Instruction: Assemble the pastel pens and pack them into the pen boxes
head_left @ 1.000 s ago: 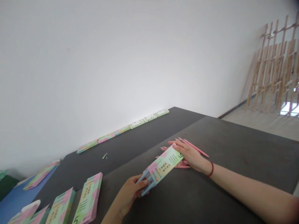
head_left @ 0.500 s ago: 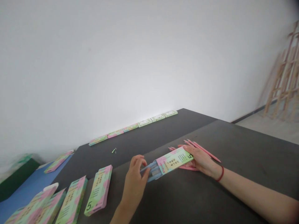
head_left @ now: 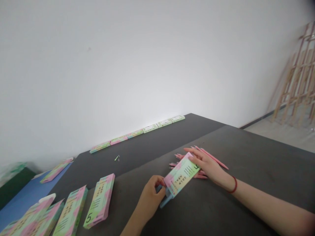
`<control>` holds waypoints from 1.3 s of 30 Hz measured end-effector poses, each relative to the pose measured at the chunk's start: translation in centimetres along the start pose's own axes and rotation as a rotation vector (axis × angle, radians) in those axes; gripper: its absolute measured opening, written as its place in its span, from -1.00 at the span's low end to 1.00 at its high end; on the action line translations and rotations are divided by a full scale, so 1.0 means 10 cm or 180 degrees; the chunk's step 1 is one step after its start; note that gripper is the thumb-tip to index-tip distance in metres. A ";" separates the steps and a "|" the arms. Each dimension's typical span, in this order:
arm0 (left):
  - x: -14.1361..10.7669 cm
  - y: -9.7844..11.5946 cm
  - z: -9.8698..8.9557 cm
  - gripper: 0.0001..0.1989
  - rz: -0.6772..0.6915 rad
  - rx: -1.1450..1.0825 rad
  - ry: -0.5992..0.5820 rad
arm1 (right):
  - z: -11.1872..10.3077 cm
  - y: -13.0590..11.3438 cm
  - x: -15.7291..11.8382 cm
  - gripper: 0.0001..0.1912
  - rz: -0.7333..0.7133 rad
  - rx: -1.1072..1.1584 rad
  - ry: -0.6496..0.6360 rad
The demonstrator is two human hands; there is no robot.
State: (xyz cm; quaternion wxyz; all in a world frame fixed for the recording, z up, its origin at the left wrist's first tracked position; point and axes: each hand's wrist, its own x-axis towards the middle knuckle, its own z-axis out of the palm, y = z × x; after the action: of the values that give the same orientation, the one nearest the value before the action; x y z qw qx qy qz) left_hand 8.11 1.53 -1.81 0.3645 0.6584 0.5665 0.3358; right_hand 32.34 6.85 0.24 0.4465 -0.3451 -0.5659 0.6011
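Observation:
My right hand [head_left: 205, 165], with a red band at the wrist, grips the far end of a pink-and-green pen box [head_left: 183, 173] marked with a 5. The box slants down towards my left hand [head_left: 154, 193], whose thumb and fingers are pinched at its open lower end. Blue pens [head_left: 167, 198] stick out of that opening beside my left fingertips, which partly hide them. Beneath and behind the box, several pink pens [head_left: 214, 158] lie on the dark table, partly covered by my right hand.
More such boxes lie at the lower left, the nearest box [head_left: 99, 201] marked 5. A row of boxes [head_left: 135, 133] runs along the wall. Small green bits [head_left: 116, 158] lie mid-table. A dark green bin [head_left: 14, 183] stands on a blue surface [head_left: 27, 201]. Wooden racks [head_left: 297, 75] lean at right.
The box has tilted more steeply, its open end swinging down. My left hand has moved right, up to the opening, and less of the blue pens shows. My right hand still grips the box.

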 end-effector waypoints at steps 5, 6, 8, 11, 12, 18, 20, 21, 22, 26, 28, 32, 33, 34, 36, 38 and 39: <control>-0.01 0.05 -0.02 -0.70 0.0006 -0.0446 -0.0165 | 0.23 -0.03 -0.13 -0.28 -0.0659 0.0096 -0.0459; -0.02 0.06 -0.05 -0.68 0.0031 -0.0457 -0.0286 | 0.27 -0.01 -0.13 -0.31 -0.0702 0.0132 -0.0478; -0.02 0.09 -0.10 -0.69 -0.0065 -0.0501 -0.0619 | 0.32 -0.02 -0.10 -0.39 -0.0703 0.0162 -0.0404; -0.03 0.10 -0.14 -0.71 -0.0503 -0.0777 -0.1110 | 0.35 -0.17 -0.06 -0.52 -0.0725 -0.0030 -0.0150; -0.02 0.10 -0.15 -0.72 -0.0619 -0.0879 -0.1207 | 0.36 -0.26 -0.05 -0.55 -0.0781 -0.0156 -0.0088; 0.02 0.00 -0.20 -0.55 -0.0136 -0.1332 -0.1360 | 0.59 -0.74 0.09 -0.58 -0.1460 -0.1705 -0.0214; 0.05 -0.07 -0.19 -0.42 0.0121 -0.1203 -0.1227 | 0.72 -0.77 0.25 -0.57 -0.1569 -0.2036 -0.0282; 0.07 -0.11 -0.17 -0.39 0.0188 -0.1044 -0.1065 | 0.78 -0.75 0.34 -0.57 -0.1553 -0.2168 -0.0311; 0.09 -0.15 -0.15 -0.39 0.0211 -0.0859 -0.0873 | 0.84 -0.72 0.42 -0.58 -0.1504 -0.2268 -0.0280; 0.15 -0.29 -0.02 -0.50 0.0232 -0.0360 -0.0219 | 0.93 -0.64 0.67 -0.61 -0.1459 -0.2289 -0.0105; 0.16 -0.30 0.02 -0.52 0.0268 -0.0171 -0.0055 | 0.88 -0.68 0.70 -0.63 -0.1563 -0.2158 0.0027; 0.14 -0.25 0.01 -0.58 0.0332 0.0231 0.0044 | 0.62 -0.88 0.71 -0.63 -0.1384 -0.1771 0.0474; 0.13 -0.24 0.01 -0.59 0.0333 0.0328 0.0043 | 0.53 -0.91 0.72 -0.61 -0.1321 -0.1675 0.0584; 0.13 -0.22 0.00 -0.61 0.0327 0.0428 0.0046 | 0.44 -0.93 0.72 -0.60 -0.1289 -0.1581 0.0704; 0.11 -0.20 -0.01 -0.63 0.0303 0.0627 0.0057 | 0.25 -0.89 0.73 -0.59 -0.1199 -0.1389 0.0959; 0.10 -0.18 0.00 -0.65 0.0272 0.0821 0.0075 | 0.08 -0.78 0.73 -0.60 -0.1073 -0.1095 0.1165; 0.10 -0.18 0.00 -0.65 0.0258 0.0907 0.0083 | 0.01 -0.71 0.73 -0.61 -0.1001 -0.0921 0.1244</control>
State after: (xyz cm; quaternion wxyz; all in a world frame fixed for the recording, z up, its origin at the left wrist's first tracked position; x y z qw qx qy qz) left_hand 7.35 2.71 -3.29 0.2461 0.7214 0.5860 0.2749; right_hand 30.66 13.30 7.89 0.5809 -0.4225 -0.5955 0.3597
